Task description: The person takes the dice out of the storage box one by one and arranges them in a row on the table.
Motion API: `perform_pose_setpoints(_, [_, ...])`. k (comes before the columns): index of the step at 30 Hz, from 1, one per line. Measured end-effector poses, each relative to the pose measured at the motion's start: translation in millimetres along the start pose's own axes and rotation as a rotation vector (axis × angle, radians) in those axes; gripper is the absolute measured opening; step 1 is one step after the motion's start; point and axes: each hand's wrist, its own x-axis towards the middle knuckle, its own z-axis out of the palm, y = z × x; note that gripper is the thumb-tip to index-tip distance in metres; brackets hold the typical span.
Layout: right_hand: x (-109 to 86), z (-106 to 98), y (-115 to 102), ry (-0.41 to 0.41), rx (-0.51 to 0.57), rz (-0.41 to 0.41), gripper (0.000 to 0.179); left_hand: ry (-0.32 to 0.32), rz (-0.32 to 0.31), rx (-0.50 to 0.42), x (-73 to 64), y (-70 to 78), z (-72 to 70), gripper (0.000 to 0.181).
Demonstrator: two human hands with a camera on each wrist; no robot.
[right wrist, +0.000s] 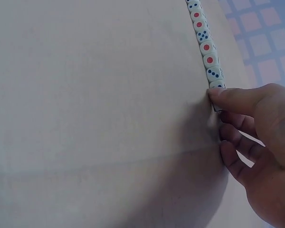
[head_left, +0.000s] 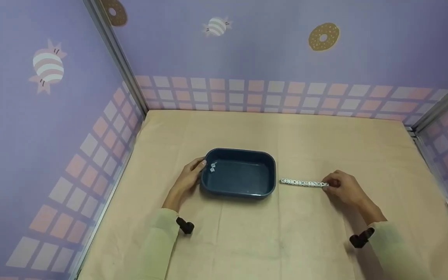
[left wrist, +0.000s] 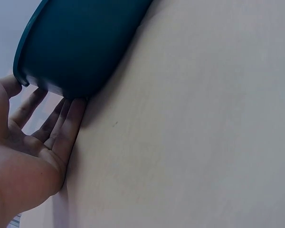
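Note:
A dark blue rectangular dish (head_left: pixel 239 193) with rounded corners stands on the cloth-covered table. My left hand (head_left: pixel 189 177) holds its left end, thumb at the rim and fingers against the outer wall; the left wrist view shows these fingers (left wrist: pixel 69 126) reaching to the dish's lower side. Two small dice (head_left: pixel 212 168) lie inside, near that end. To the right of the dish runs a straight row of several white dice (head_left: pixel 301 182) with red and blue pips. Thumb and forefinger of my right hand (head_left: pixel 344 187) pinch the die at the row's right end.
Beige cloth (head_left: pixel 247 241) with faint creases covers the table. Purple walls (head_left: pixel 270 58) with printed sweets, doughnuts and pink-and-white squares stand at the back and sides, joined by metal corner posts (head_left: pixel 121 58). A small black device (head_left: pixel 185 225) sits at each wrist.

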Motion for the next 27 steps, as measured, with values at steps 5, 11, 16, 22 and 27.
perform_pose_setpoints(5, [2.0,-4,-7,-0.024,-0.006,-0.009,0.02,0.01,0.005,0.024,0.5,-1.3,-1.2,0.054])
perform_pose_setpoints(11, [16.9,-11,-42,0.019,0.015,-0.07,0.028,0.01,0.011,0.039,0.0,-1.0,-1.7,0.054])
perform_pose_setpoints(16, [37.7,4,-89,0.08,0.081,-0.17,0.028,0.014,0.015,0.066,0.0,-0.5,-1.6,0.054])
perform_pose_setpoints(22, [62.2,46,-140,0.137,0.181,-0.305,0.023,0.003,0.018,0.059,1.1,-0.9,-1.2,0.054])
perform_pose_setpoints(27, [79.7,84,-174,0.114,0.228,-0.353,0.022,0.007,-0.001,0.023,0.0,-0.2,0.3,0.052])
